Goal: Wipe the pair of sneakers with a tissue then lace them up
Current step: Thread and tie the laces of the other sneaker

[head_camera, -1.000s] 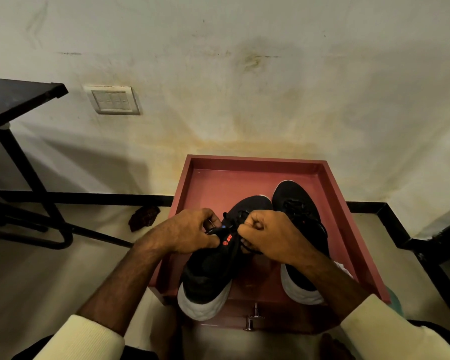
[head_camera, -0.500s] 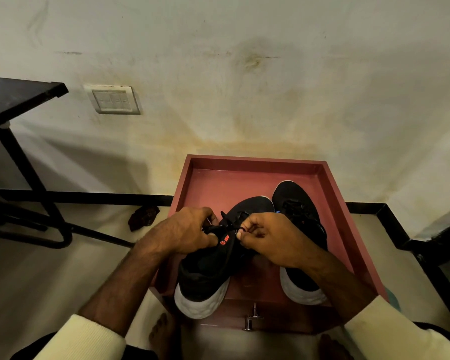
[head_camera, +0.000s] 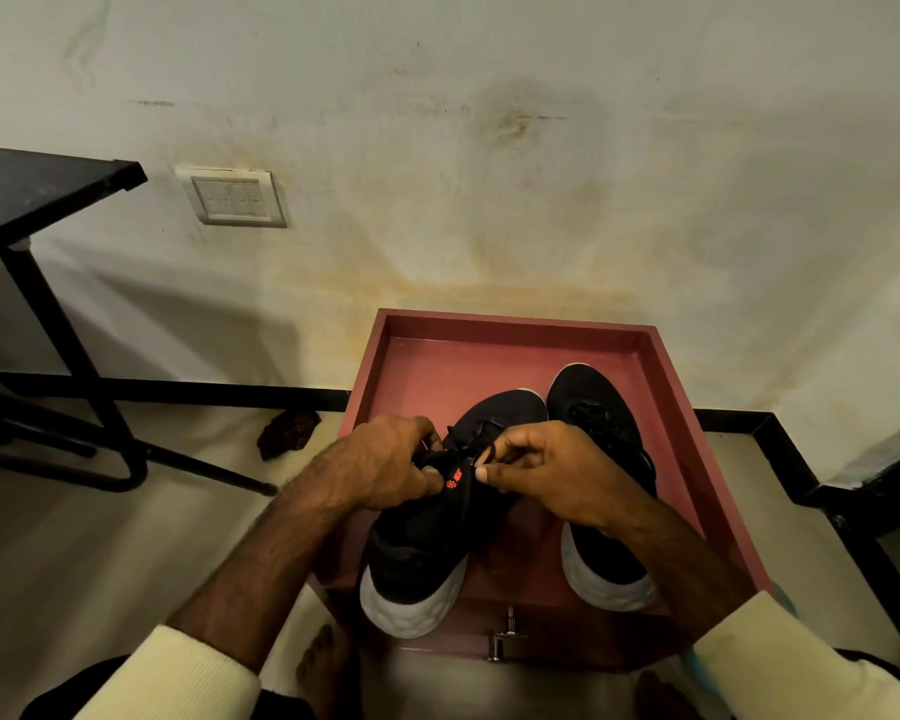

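Note:
Two black sneakers with white soles stand in a red tray (head_camera: 666, 387), toes toward the wall. The left sneaker (head_camera: 417, 553) has an orange logo on its tongue, and its heel hangs over the tray's near edge. My left hand (head_camera: 380, 467) grips the lace at the left side of the tongue. My right hand (head_camera: 546, 472) pinches the black lace at the tongue's right side. The right sneaker (head_camera: 593, 407) lies beside it, partly hidden under my right wrist. No tissue is in sight.
The tray tops a red cabinet with a metal latch (head_camera: 505, 636) against a stained wall. A black metal table (head_camera: 48, 200) and its legs stand at the left. A dark scrap (head_camera: 288, 433) lies on the floor. My bare feet show below.
Both hands have shifted slightly on the left sneaker's laces, and the sneaker has slid a little toward me. The right sneaker has stayed put.

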